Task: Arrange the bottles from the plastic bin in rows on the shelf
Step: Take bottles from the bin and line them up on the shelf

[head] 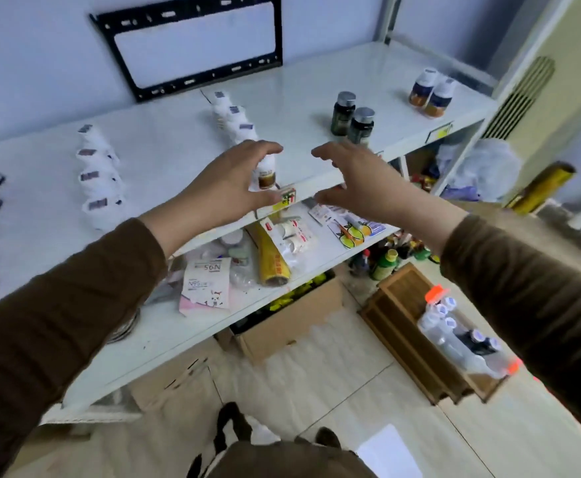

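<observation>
Cool, even room light; my shelf [316, 84] glares softly, edges bend outward, everything looks slightly smeared.

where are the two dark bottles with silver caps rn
In the head view, the two dark bottles stand upright on the top shelf, right of centre, just beyond the right hand and left of the white-and-orange bottle pair.

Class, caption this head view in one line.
Left hand grips a white bottle at the shelf edge; right hand open.

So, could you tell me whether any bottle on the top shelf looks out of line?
None stands out. The left hand holds a white bottle at the front end of its row; the dark bottles stand paired.
</observation>
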